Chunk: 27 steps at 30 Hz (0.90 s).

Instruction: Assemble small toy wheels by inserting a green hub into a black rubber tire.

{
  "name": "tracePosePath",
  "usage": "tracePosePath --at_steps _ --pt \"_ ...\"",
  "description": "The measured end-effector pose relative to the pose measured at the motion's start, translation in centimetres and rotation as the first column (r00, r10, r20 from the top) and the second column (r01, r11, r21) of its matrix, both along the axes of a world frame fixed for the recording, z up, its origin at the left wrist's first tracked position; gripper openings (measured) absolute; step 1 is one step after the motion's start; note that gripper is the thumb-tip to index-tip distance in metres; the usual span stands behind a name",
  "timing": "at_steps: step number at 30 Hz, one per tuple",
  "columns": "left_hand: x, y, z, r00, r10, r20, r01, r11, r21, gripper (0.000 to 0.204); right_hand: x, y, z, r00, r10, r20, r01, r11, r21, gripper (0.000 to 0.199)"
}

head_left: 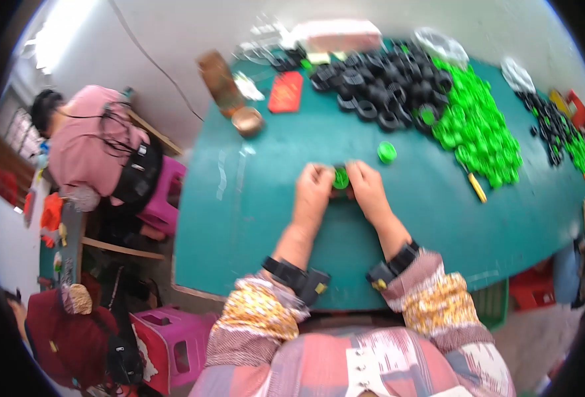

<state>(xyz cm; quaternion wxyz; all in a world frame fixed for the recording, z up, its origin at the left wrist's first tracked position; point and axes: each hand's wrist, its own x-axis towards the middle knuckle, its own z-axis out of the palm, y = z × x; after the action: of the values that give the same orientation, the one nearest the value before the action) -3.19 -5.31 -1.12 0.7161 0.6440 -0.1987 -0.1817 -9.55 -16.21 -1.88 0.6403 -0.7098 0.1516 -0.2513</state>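
2 hands (313, 188) (369, 188), curled nearly closed, pinch a green round piece (341, 178) between them.

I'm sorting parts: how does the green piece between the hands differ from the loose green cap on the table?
The held green piece is in the fingers of the left hand and right hand; the loose green cap lies untouched on the table. Dark material shows beside the held green piece; bare table surrounds the loose green cap. Both are bright green and look round.
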Motion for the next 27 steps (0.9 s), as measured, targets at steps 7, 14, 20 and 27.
tracePosePath --at_steps 7,14,20,27 --pt "0.0 -0.3 -0.3 0.953 -0.283 -0.111 0.277 0.959 -0.063 0.034 -1.1 -2.8 0.1 0.985 0.161 0.067 -0.171 0.809 0.562 0.036" --pt "-0.8 -0.1 -0.2 0.892 -0.351 -0.286 0.310 0.934 -0.178 0.029 -4.8 -2.6 -0.3 0.974 0.225 -0.011 -0.192 0.853 0.485 0.032" --pt "-0.8 0.0 0.4 0.939 -0.276 -0.207 0.293 0.954 0.056 0.028 -4.8 -2.6 0.0 0.965 0.256 -0.066 -0.213 0.901 0.377 0.029" --pt "-1.5 -1.4 -0.9 0.832 -0.111 0.543 -0.012 0.976 0.219 0.025 -3.9 0.1 1.0 0.990 0.107 -0.089 -0.100 0.991 0.085 0.032"
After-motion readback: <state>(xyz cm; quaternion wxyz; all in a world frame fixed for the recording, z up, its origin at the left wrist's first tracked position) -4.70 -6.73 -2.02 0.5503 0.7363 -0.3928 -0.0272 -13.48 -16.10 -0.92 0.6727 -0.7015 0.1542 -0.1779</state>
